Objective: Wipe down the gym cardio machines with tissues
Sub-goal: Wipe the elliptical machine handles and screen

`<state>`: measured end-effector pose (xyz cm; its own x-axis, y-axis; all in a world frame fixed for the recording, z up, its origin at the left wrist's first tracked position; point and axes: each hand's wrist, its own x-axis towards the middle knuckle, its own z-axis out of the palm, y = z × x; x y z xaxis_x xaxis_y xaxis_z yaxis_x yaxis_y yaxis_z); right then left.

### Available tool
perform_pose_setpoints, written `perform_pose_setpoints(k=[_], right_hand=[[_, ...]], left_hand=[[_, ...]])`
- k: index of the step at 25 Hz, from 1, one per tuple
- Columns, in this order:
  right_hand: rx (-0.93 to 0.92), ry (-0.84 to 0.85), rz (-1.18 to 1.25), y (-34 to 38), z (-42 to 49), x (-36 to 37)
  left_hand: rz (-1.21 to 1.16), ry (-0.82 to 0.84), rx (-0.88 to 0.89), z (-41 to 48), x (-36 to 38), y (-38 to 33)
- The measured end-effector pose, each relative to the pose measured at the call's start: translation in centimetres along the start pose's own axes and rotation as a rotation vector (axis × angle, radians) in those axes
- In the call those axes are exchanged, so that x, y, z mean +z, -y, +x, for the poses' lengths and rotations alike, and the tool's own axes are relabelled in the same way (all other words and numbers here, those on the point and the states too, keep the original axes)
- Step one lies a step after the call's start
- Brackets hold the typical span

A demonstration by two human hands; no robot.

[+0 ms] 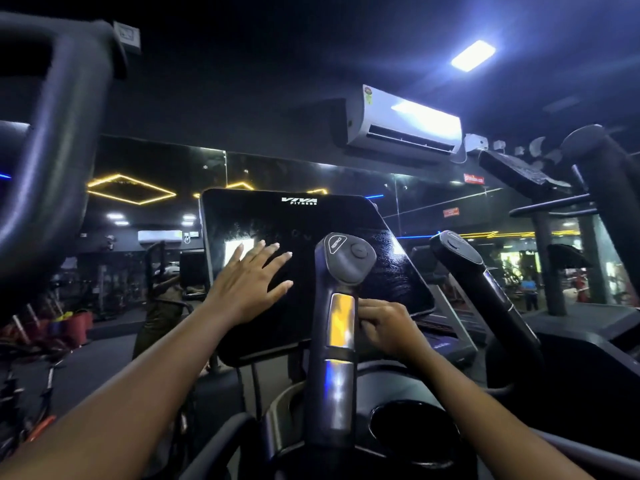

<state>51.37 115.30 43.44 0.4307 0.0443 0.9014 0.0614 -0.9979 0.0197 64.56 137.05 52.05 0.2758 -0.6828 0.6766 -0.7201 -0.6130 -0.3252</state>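
Left hand [249,282] spread flat on console screen [311,230], centre frame. Right hand [388,327] curled beside handle [341,327], contents unclear. No tissue visible; wiping progress indeterminate.

Left forearm [138,393] bare right down to the frame edge, right forearm [485,420] just the same. Left hand [247,285] and right hand [388,327] uncovered too.

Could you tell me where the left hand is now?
In the head view, the left hand rests spread on the lower left of the console screen, left of the handlebar grip.
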Motion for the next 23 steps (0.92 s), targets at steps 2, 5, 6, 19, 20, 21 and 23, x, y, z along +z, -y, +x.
perform_pose_setpoints(k=[2,5,6,19,20,21,23], right_hand=[[0.071,0.006,0.020,-0.8,0.7,-0.2],[0.229,-0.066,0.051,0.0,3.4,-0.6],[0.254,-0.084,0.050,0.5,3.9,-0.6],[0.322,-0.490,0.178,6.3,2.0,-7.2],[0.374,-0.509,0.219,7.4,2.5,-8.7],[0.396,-0.517,0.248,8.4,3.0,-9.8],[0.355,-0.509,0.274,10.8,4.1,-11.3]], left_hand=[[-0.025,0.002,-0.019,-1.4,-0.1,-0.3],[-0.066,-0.049,-0.088,-3.4,0.6,-0.8],[-0.070,-0.060,-0.115,-4.2,0.9,-0.9],[-0.125,-0.205,-0.171,-6.7,3.0,-1.5],[-0.110,-0.193,-0.169,-6.8,3.0,-1.5],[-0.098,-0.181,-0.173,-6.9,2.8,-1.4],[-0.120,-0.177,-0.204,-6.9,2.7,-1.3]])
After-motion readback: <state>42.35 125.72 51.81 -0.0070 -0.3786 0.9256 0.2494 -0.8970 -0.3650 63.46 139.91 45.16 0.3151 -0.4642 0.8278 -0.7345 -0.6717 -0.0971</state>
